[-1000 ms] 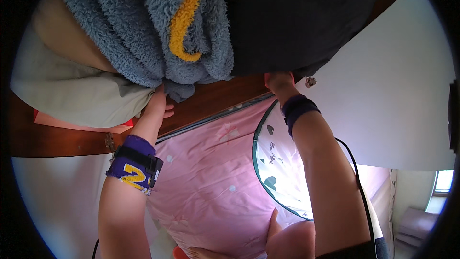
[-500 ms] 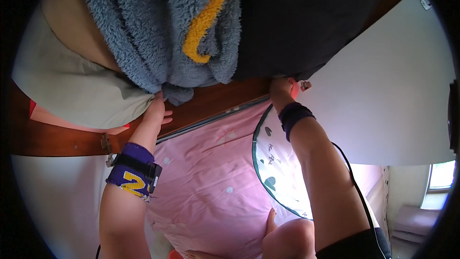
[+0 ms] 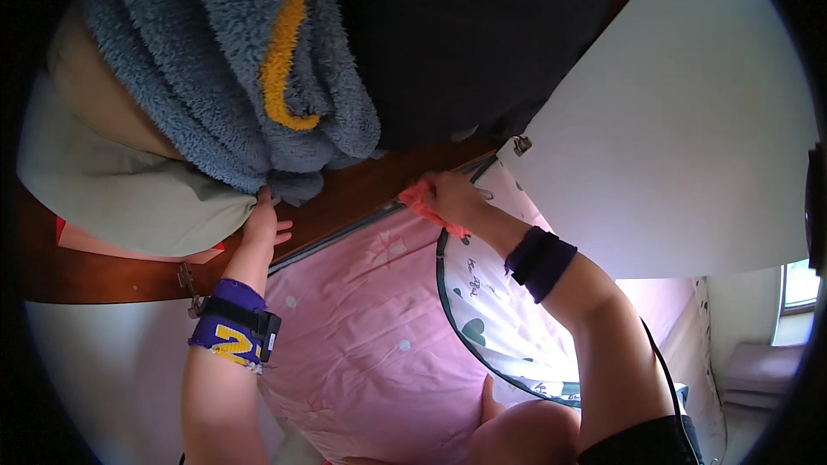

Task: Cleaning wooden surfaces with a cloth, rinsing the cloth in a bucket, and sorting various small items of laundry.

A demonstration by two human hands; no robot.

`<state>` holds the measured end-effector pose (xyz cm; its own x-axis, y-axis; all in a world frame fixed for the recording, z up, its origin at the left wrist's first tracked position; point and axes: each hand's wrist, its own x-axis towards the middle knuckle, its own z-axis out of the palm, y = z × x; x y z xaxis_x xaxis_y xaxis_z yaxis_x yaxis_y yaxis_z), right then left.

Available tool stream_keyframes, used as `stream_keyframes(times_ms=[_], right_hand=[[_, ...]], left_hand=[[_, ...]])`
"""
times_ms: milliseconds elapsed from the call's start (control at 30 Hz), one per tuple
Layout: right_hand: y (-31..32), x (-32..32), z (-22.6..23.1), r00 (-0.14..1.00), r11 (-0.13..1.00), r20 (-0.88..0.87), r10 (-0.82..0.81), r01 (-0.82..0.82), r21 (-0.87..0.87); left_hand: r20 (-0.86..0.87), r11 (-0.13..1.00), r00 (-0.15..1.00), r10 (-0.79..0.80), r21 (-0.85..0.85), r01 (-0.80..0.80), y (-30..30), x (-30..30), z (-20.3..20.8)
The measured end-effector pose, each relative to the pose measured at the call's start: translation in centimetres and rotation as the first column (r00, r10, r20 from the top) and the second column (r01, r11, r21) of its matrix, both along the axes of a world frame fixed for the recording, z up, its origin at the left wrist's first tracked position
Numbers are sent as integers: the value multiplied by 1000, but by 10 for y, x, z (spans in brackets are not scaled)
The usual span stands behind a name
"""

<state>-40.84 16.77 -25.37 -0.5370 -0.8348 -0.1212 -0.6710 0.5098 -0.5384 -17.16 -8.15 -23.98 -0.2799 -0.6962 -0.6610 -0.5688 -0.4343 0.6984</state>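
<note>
My left hand (image 3: 264, 226) pinches the lower edge of a pale grey-green garment (image 3: 129, 194) at the wooden shelf's front, with some fingers sticking out. Right above it hangs a fuzzy blue-grey garment (image 3: 233, 69) with a yellow stripe. An orange-red cloth (image 3: 419, 200) is bunched in my right hand (image 3: 455, 195), its loose end hanging below the fingers. That hand is just in front of the wooden shelf (image 3: 353, 188), over the pink bedding. To the right of the fuzzy garment is a dark garment (image 3: 457, 43).
White cabinet doors stand open on the right (image 3: 680, 138) and lower left (image 3: 95, 353), with metal hinges (image 3: 521, 145). Beneath my arms lies pink bedding (image 3: 362, 319) beside a white, dark-edged laundry-basket-like fabric piece (image 3: 508, 327). A flat orange-red box (image 3: 129, 248) sits under the grey-green garment.
My right hand has come out from under the dark garment and moved left with the orange-red cloth. My left hand keeps its hold; the view has shifted slightly.
</note>
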Motion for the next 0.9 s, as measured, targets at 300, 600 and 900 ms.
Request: stream_keyframes(times_ms=[300, 600, 900], right_hand=[[-6, -78, -57, 903, 966, -345, -257, 248, -70], [-93, 80, -12, 976, 970, -107, 192, -172, 173], [-38, -30, -32, 983, 998, -183, -9, -2, -58]], left_hand=[[-25, 998, 999, 47, -43, -48, 4, -11, 3], [-29, 1000, 1000, 2, -16, -3, 4, -7, 12], [-85, 977, 995, -54, -208, 35, 17, 9, 0]])
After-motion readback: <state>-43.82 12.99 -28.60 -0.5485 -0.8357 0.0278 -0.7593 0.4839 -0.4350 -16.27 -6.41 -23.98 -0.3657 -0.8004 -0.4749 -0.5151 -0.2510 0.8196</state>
